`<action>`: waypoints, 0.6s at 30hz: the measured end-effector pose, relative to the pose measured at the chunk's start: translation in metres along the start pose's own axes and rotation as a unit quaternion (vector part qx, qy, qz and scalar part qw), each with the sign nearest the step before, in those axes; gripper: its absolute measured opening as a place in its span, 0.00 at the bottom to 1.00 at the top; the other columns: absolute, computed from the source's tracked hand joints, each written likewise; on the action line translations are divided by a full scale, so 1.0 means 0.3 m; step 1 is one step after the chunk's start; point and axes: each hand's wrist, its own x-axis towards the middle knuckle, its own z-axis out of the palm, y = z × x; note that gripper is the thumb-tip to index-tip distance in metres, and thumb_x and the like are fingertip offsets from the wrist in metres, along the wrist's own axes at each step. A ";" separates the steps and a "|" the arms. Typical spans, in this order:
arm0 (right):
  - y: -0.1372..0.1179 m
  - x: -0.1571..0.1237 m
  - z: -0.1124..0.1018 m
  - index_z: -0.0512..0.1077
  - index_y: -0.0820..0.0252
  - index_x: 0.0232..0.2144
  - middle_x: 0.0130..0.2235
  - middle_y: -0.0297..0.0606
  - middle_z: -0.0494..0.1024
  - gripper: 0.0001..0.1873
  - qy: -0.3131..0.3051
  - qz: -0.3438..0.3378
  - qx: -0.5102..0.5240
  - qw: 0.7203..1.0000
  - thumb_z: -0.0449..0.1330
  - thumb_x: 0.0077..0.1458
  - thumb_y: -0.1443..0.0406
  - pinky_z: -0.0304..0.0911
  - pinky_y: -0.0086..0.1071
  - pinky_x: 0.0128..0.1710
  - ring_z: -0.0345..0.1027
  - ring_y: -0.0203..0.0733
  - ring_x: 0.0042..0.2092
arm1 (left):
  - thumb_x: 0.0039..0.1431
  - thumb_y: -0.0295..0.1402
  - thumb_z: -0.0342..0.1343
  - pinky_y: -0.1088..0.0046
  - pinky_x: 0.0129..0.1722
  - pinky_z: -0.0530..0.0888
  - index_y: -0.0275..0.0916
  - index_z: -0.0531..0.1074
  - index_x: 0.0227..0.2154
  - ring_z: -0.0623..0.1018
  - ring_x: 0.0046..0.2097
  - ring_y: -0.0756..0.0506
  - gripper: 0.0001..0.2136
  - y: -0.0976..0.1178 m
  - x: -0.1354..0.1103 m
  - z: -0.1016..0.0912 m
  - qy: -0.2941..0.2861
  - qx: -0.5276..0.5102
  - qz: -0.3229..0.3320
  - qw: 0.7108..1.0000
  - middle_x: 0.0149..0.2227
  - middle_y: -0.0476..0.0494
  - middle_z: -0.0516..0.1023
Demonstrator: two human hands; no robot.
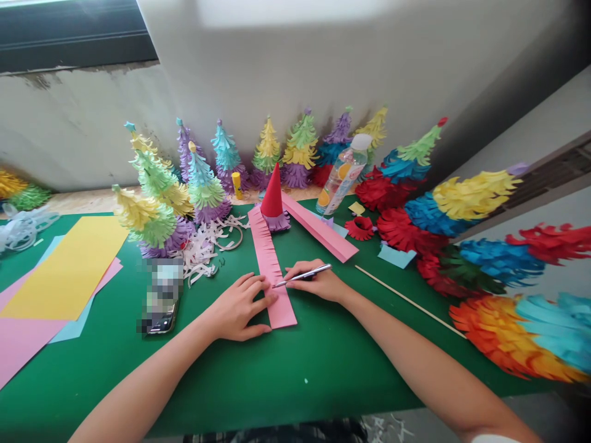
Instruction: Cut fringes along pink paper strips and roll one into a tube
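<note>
A pink paper strip (282, 312) lies lengthwise on the green table, its right edge cut into a row of short slits. My left hand (242, 304) rests flat across the strip with fingers spread, pressing it down. In my right hand (314, 280) is a slim silver pen-shaped craft knife (318, 269), its tip touching the strip just right of my left fingers. Beyond the strip's far end stands a red paper cone (272, 194) with a purple fringe at its base. A folded pink strip (323, 231) lies to the right.
Fringed paper trees (205, 184) line the back and right side. A bottle (341, 175), a glue stick (237, 184) and white paper scraps (203, 246) are around the middle. Coloured sheets (69, 271) and a phone (161, 320) lie left. A thin stick (406, 298) lies right.
</note>
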 end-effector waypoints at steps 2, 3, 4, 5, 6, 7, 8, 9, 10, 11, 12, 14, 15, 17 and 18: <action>0.002 0.001 -0.001 0.79 0.58 0.33 0.33 0.38 0.80 0.11 -0.003 -0.003 -0.005 1.000 0.65 0.49 0.58 0.68 0.40 0.47 0.74 0.41 0.36 | 0.59 0.48 0.49 0.50 0.59 0.59 0.37 0.61 0.57 0.62 0.59 0.34 0.28 0.000 -0.001 -0.003 0.000 -0.004 0.000 1.000 0.53 0.31 0.66; 0.002 0.001 -0.002 0.79 0.58 0.34 0.33 0.38 0.80 0.11 -0.005 -0.005 -0.008 1.000 0.65 0.50 0.58 0.68 0.40 0.47 0.74 0.41 0.36 | 0.59 0.48 0.50 0.50 0.59 0.59 0.37 0.62 0.57 0.62 0.59 0.34 0.27 0.000 -0.002 -0.004 0.000 -0.006 -0.001 1.000 0.53 0.31 0.67; 0.002 0.000 -0.002 0.79 0.58 0.34 0.33 0.38 0.80 0.11 -0.007 -0.007 -0.011 1.000 0.64 0.50 0.58 0.68 0.40 0.47 0.74 0.42 0.36 | 0.59 0.48 0.50 0.50 0.59 0.59 0.37 0.62 0.57 0.62 0.60 0.34 0.27 0.000 -0.002 -0.005 0.001 -0.008 -0.002 1.000 0.53 0.31 0.67; 0.001 0.000 -0.003 0.79 0.58 0.34 0.33 0.38 0.80 0.11 -0.009 -0.010 -0.015 1.000 0.64 0.50 0.58 0.68 0.40 0.47 0.74 0.42 0.37 | 0.59 0.48 0.50 0.50 0.58 0.59 0.37 0.62 0.57 0.62 0.60 0.34 0.27 0.000 -0.003 -0.005 0.001 -0.009 -0.003 1.000 0.53 0.31 0.67; 0.000 -0.001 -0.003 0.79 0.58 0.34 0.33 0.38 0.80 0.11 -0.011 -0.014 -0.021 1.000 0.64 0.50 0.58 0.68 0.40 0.47 0.74 0.42 0.37 | 0.59 0.48 0.50 0.50 0.58 0.59 0.37 0.62 0.57 0.62 0.60 0.34 0.27 0.001 -0.003 -0.005 0.001 -0.009 -0.004 1.000 0.53 0.32 0.67; -0.002 -0.001 -0.004 0.79 0.57 0.34 0.33 0.38 0.80 0.11 -0.013 -0.019 -0.028 0.999 0.64 0.51 0.58 0.68 0.40 0.47 0.74 0.42 0.37 | 0.59 0.47 0.50 0.50 0.58 0.59 0.37 0.62 0.57 0.62 0.60 0.34 0.27 0.001 -0.003 -0.004 0.000 -0.009 -0.004 1.000 0.53 0.32 0.67; -0.005 -0.002 -0.004 0.79 0.57 0.34 0.33 0.38 0.81 0.10 -0.014 -0.025 -0.036 0.999 0.64 0.51 0.58 0.68 0.40 0.47 0.74 0.42 0.37 | 0.59 0.47 0.50 0.50 0.59 0.59 0.37 0.62 0.57 0.62 0.60 0.34 0.27 0.002 -0.003 -0.004 -0.001 -0.008 -0.005 1.000 0.53 0.32 0.67; -0.008 -0.002 -0.003 0.79 0.57 0.33 0.33 0.38 0.81 0.10 -0.017 -0.033 -0.045 0.998 0.63 0.52 0.59 0.68 0.40 0.48 0.74 0.41 0.36 | 0.59 0.47 0.50 0.50 0.59 0.59 0.37 0.62 0.57 0.62 0.59 0.34 0.26 0.002 -0.003 -0.004 -0.001 -0.006 -0.006 1.000 0.53 0.32 0.67; -0.012 -0.002 -0.003 0.79 0.57 0.33 0.33 0.37 0.81 0.09 -0.020 -0.042 -0.053 0.998 0.63 0.52 0.59 0.68 0.40 0.48 0.74 0.41 0.36 | 0.59 0.47 0.50 0.50 0.59 0.59 0.37 0.62 0.57 0.63 0.59 0.34 0.26 0.003 -0.002 -0.004 -0.001 -0.004 -0.007 1.000 0.53 0.33 0.67; -0.016 -0.001 -0.002 0.79 0.57 0.33 0.33 0.37 0.81 0.08 -0.023 -0.052 -0.059 0.997 0.63 0.53 0.60 0.68 0.39 0.49 0.74 0.41 0.36 | 0.59 0.46 0.50 0.50 0.59 0.58 0.37 0.62 0.56 0.63 0.59 0.34 0.26 0.004 -0.001 -0.004 0.000 -0.003 -0.008 1.000 0.53 0.33 0.67; -0.021 0.000 -0.002 0.79 0.57 0.33 0.32 0.37 0.81 0.08 -0.026 -0.062 -0.065 0.996 0.62 0.53 0.60 0.68 0.39 0.49 0.74 0.40 0.36 | 0.59 0.46 0.50 0.50 0.59 0.58 0.37 0.62 0.56 0.63 0.59 0.34 0.26 0.005 0.000 -0.005 0.002 -0.001 -0.008 1.000 0.53 0.33 0.67; -0.032 0.003 -0.006 0.78 0.56 0.33 0.32 0.36 0.81 0.08 -0.034 -0.080 -0.074 0.993 0.62 0.53 0.61 0.67 0.39 0.51 0.74 0.40 0.36 | 0.59 0.46 0.50 0.50 0.59 0.58 0.38 0.63 0.56 0.64 0.58 0.35 0.25 0.007 0.003 -0.008 0.004 0.002 -0.009 1.000 0.52 0.33 0.68; -0.037 0.004 -0.012 0.78 0.56 0.33 0.33 0.36 0.81 0.08 -0.038 -0.085 -0.079 0.993 0.62 0.53 0.60 0.67 0.39 0.51 0.74 0.40 0.36 | 0.59 0.46 0.50 0.50 0.59 0.58 0.38 0.63 0.56 0.64 0.58 0.35 0.25 0.008 0.004 -0.009 0.004 0.003 -0.011 1.000 0.52 0.33 0.68; -0.045 0.002 -0.032 0.78 0.56 0.34 0.33 0.36 0.81 0.08 -0.051 -0.084 -0.088 0.991 0.62 0.53 0.60 0.67 0.39 0.51 0.74 0.40 0.36 | 0.59 0.46 0.50 0.50 0.59 0.58 0.38 0.64 0.55 0.64 0.58 0.35 0.25 0.010 0.006 -0.012 0.004 0.006 -0.015 1.000 0.51 0.33 0.68; -0.048 -0.001 -0.046 0.78 0.57 0.34 0.33 0.37 0.81 0.08 -0.059 -0.078 -0.090 0.991 0.62 0.53 0.60 0.67 0.39 0.51 0.74 0.40 0.35 | 0.59 0.46 0.51 0.50 0.59 0.58 0.38 0.64 0.55 0.64 0.58 0.35 0.25 0.010 0.007 -0.014 0.004 0.008 -0.016 1.000 0.51 0.33 0.69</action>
